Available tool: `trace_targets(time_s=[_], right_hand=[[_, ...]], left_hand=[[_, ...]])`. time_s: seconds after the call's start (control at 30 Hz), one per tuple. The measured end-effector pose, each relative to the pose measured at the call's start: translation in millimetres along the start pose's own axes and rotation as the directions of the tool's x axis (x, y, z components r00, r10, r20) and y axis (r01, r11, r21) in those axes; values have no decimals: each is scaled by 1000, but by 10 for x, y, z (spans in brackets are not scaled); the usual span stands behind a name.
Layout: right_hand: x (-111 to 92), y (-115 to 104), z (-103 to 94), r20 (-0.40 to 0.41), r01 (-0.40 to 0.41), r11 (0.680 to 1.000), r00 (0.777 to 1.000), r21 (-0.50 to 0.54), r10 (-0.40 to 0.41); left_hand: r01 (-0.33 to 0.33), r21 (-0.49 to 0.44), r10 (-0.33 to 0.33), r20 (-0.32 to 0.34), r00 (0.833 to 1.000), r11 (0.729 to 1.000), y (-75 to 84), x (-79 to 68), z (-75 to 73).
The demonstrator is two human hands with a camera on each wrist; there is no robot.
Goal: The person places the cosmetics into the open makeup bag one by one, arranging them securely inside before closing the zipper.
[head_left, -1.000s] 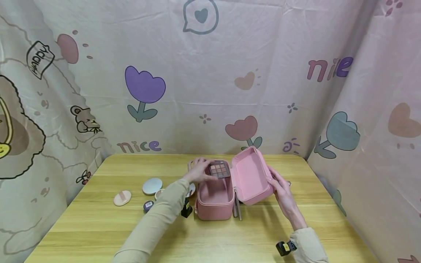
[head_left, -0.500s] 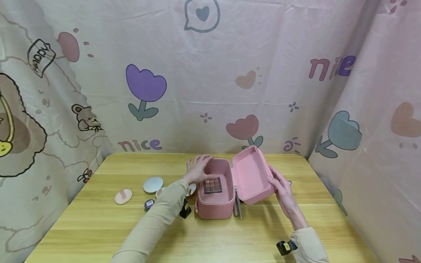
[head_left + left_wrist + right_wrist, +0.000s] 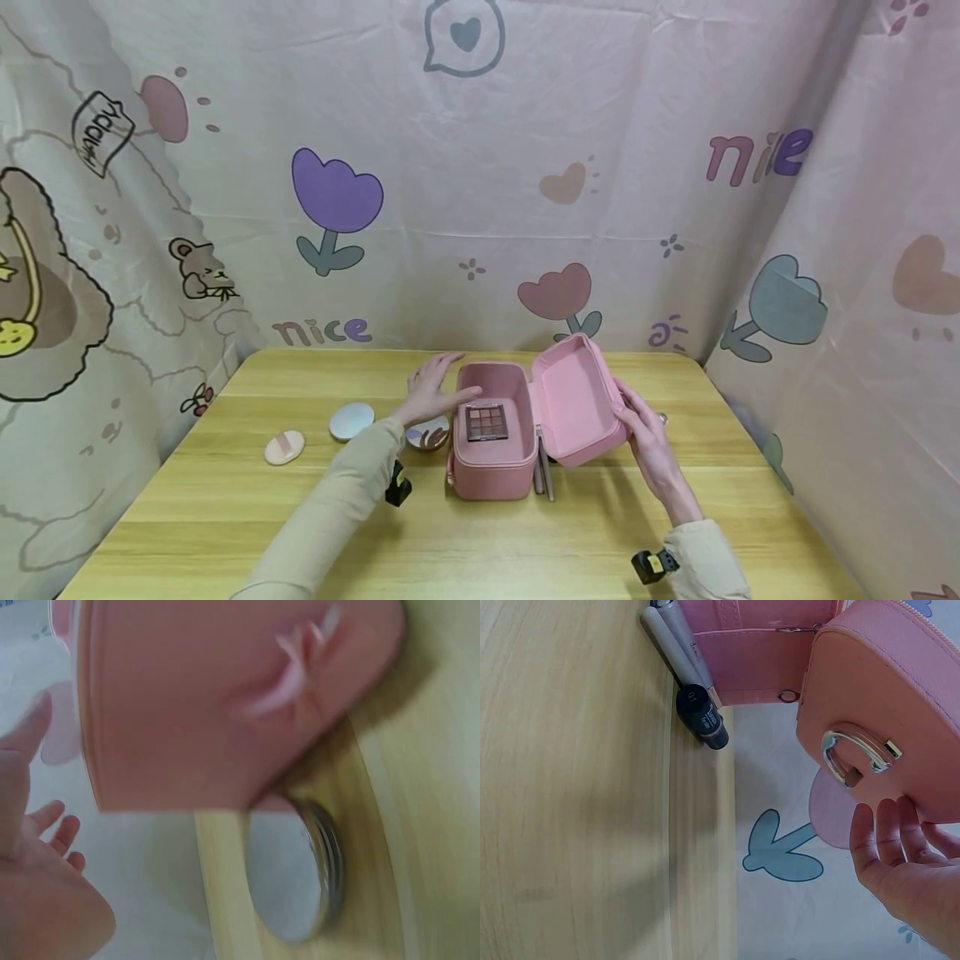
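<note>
A pink cosmetic case (image 3: 491, 482) stands on the table with its lid (image 3: 577, 400) swung out to the right. Inside it, on the bottom, lies an eyeshadow palette (image 3: 487, 422) with several brown and rosy pans. My left hand (image 3: 431, 397) hovers at the case's left rim, fingers spread, holding nothing. In the left wrist view the same hand (image 3: 45, 900) is apart from the case's bow-trimmed side (image 3: 187, 712). My right hand (image 3: 651, 437) grips the lid's outer edge, thumb on the rim. The right wrist view shows its fingers against the lid's outside, below a metal-trimmed handle (image 3: 859, 750).
Left of the case sits a round mirrored compact (image 3: 427, 435). A pale round compact (image 3: 351, 422) and a powder puff (image 3: 285, 447) lie farther left. Slim grey pens (image 3: 671, 649) and a black-capped tube (image 3: 703, 716) lie on the case's right. A printed curtain (image 3: 450, 208) hangs behind.
The palette was lowered from my left hand onto the case's bottom and let go. That hand has then drawn back leftward, its fingers spreading. My right hand has stayed on the lid.
</note>
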State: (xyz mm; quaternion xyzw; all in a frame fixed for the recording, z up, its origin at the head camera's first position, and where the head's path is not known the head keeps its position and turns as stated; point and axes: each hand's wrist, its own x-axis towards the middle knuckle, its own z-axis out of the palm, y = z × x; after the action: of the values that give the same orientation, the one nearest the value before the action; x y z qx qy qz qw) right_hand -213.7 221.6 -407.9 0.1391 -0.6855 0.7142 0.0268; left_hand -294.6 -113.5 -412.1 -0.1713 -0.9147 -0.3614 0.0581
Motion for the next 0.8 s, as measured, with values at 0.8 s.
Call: trace_targets(time_s=[0.8], right_hand=[[-19,10,9,4,-4,1000,1000,10,4]], left_hand=[[92,158,-101,50,994,983,-639,-338,-22]])
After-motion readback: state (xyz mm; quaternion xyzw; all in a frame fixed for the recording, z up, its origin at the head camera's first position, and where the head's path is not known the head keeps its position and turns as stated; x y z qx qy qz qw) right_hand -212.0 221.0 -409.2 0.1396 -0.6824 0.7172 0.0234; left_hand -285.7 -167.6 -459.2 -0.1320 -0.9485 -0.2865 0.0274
